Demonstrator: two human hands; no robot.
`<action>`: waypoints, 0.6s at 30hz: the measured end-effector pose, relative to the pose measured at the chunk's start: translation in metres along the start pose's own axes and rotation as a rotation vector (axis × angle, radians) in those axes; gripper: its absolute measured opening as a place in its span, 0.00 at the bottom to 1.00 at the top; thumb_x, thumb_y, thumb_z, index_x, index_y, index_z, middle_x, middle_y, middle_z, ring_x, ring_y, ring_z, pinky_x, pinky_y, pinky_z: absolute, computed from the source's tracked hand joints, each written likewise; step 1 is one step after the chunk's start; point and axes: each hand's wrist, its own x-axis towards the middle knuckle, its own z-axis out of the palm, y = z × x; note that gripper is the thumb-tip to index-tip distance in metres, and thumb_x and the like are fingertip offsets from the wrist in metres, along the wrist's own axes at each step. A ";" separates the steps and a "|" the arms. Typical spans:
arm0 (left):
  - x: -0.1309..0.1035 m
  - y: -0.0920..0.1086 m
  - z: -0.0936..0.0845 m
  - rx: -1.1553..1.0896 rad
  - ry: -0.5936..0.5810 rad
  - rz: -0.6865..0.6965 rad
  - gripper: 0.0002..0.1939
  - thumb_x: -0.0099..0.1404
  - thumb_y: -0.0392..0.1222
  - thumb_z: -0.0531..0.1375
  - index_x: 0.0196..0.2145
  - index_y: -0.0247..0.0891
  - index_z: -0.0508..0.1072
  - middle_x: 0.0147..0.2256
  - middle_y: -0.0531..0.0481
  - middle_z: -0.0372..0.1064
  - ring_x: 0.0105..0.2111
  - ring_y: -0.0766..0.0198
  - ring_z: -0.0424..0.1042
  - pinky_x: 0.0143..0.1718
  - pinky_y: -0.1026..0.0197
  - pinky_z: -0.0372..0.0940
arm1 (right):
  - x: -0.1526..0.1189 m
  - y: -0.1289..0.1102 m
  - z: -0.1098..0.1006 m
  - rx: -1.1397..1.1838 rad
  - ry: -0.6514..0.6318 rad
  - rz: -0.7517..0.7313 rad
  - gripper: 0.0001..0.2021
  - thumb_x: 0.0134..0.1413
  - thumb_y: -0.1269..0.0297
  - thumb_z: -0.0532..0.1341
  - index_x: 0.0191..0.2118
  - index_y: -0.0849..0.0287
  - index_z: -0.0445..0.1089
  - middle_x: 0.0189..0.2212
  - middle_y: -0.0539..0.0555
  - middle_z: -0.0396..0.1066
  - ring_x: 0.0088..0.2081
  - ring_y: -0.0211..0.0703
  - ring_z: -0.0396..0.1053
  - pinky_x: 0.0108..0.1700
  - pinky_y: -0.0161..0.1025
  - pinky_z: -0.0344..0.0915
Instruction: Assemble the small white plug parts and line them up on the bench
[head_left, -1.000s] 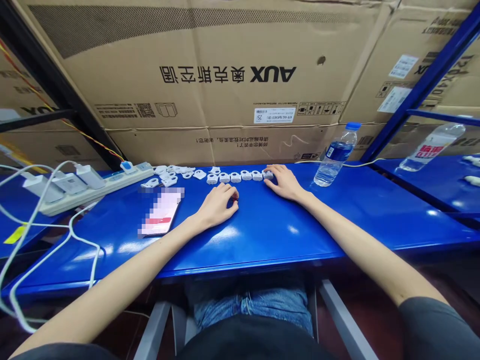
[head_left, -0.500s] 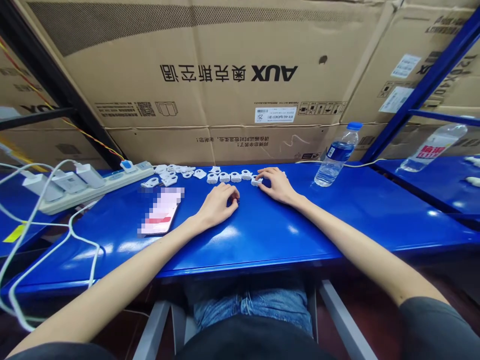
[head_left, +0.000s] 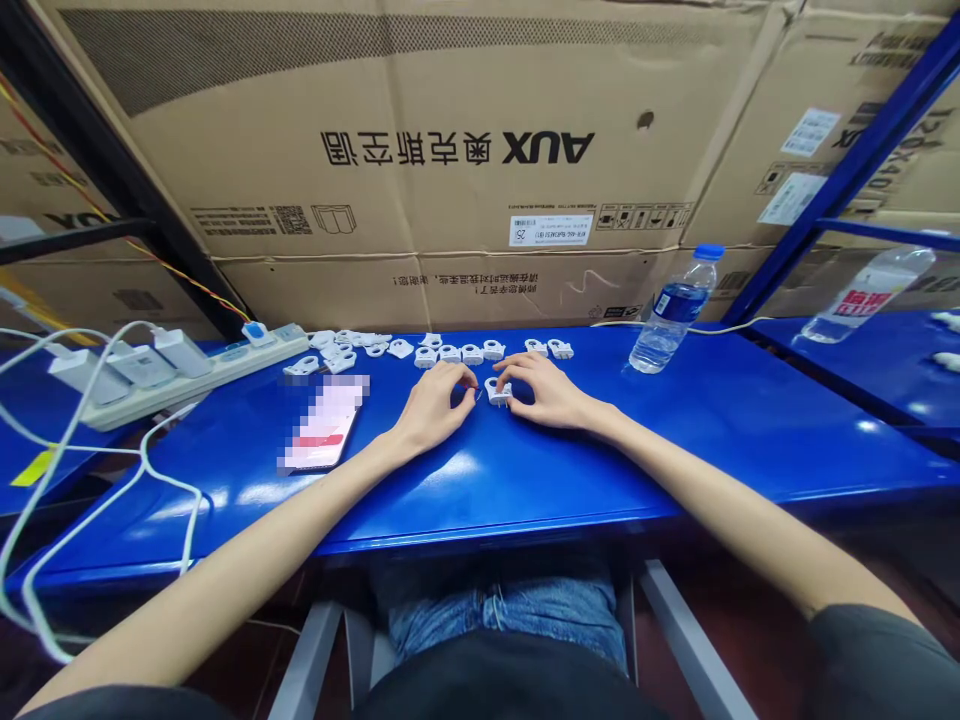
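Note:
A white plug [head_left: 493, 392] with a ring-shaped handle and thin metal prongs is pinched between the thumb and fingers of my right hand [head_left: 549, 391], just over the blue table. My left hand [head_left: 436, 407] faces it from the left, thumb and forefinger pressed together. Something tiny and thin shows at those fingertips, too small to name. Behind my left hand stand several similar white plugs [head_left: 471, 354] in a row. Two more plugs [head_left: 559, 348] stand beyond my right hand.
A loose pile of white plug parts [head_left: 341, 345] lies at the back left, behind a phone [head_left: 330, 425]. Chargers fill a power strip [head_left: 225, 362] with trailing white cables [head_left: 142, 470]. A water bottle [head_left: 671, 315] stands at the right; a large carton [head_left: 450, 220] walls off the back.
My right hand has drawn a plug from the back row toward me, close to my left fingertips. Two plugs behind that hand have come into view. My left hand has barely moved.

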 end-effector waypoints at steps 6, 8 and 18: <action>0.000 0.004 -0.001 -0.074 0.105 -0.012 0.05 0.65 0.34 0.59 0.37 0.41 0.74 0.37 0.51 0.78 0.39 0.58 0.76 0.48 0.53 0.68 | -0.002 0.001 0.000 -0.018 -0.030 0.001 0.12 0.55 0.68 0.63 0.45 0.55 0.73 0.56 0.59 0.75 0.60 0.58 0.69 0.62 0.59 0.62; 0.000 0.006 -0.002 -0.093 0.131 -0.009 0.05 0.64 0.34 0.59 0.36 0.41 0.74 0.36 0.51 0.78 0.38 0.59 0.76 0.45 0.54 0.68 | -0.003 0.002 0.000 -0.026 -0.038 -0.007 0.12 0.54 0.69 0.63 0.45 0.55 0.73 0.56 0.59 0.75 0.60 0.58 0.69 0.62 0.58 0.62; 0.001 0.002 -0.002 -0.089 0.130 -0.001 0.05 0.61 0.33 0.62 0.33 0.41 0.74 0.35 0.51 0.77 0.39 0.59 0.75 0.44 0.55 0.69 | -0.003 0.000 -0.002 -0.075 -0.064 -0.003 0.11 0.57 0.67 0.62 0.46 0.56 0.72 0.56 0.59 0.75 0.60 0.58 0.68 0.63 0.57 0.62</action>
